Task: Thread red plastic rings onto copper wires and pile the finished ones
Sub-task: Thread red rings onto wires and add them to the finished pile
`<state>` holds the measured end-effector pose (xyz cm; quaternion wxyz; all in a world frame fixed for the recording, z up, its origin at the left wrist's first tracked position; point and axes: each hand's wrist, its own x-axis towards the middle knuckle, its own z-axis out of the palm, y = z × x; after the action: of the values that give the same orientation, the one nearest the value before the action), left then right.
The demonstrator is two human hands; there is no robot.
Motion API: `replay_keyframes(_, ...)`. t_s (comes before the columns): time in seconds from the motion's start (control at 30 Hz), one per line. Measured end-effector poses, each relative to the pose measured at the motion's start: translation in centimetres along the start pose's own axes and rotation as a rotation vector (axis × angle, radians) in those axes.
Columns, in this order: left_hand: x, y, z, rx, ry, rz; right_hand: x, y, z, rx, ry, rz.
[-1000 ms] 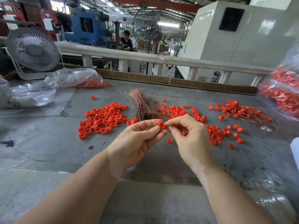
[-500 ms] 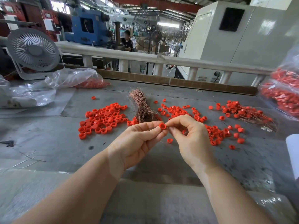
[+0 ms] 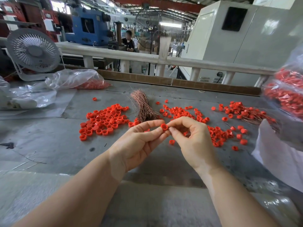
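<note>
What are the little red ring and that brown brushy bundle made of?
The red ring, pinched between both hands, looks like smooth molded plastic: solid color, slight sheen. The bundle looks like thin bare copper wires: reddish-brown metallic strands that splay at the far end. The see-through bag is probably thin plastic film, crinkled and shiny.

Head-worn camera looks forward and down, close over the table [image 3: 49,145].

No legible text, label, brand, number or sign was present. Placards on the far-left red machines [image 3: 24,18] were too blurred to read.
</note>
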<state>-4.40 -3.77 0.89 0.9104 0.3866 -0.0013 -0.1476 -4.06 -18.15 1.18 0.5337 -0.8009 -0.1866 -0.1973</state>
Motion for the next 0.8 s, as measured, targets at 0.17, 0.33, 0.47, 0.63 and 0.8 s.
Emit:
replay_keyframes(0.17,-0.03,-0.05,0.02,0.02,0.002,0.003,0.05,-0.11,-0.05,-0.007,-0.01,-0.006)
replay_keyframes(0.33,-0.09,-0.08,0.13,0.017,0.017,-0.002,-0.01,-0.03,-0.03,-0.006,-0.019,0.007)
replay_keyframes(0.47,-0.14,-0.08,0.19,0.016,0.027,-0.004,-0.04,-0.03,-0.03,-0.031,-0.012,-0.007)
replay_keyframes(0.63,-0.09,-0.11,0.24,0.017,0.022,-0.002,-0.01,0.1,-0.11,-0.021,-0.013,0.001)
replay_keyframes(0.8,-0.03,-0.08,0.23,0.017,0.001,0.012,0.01,0.06,-0.03,0.061,0.004,0.021)
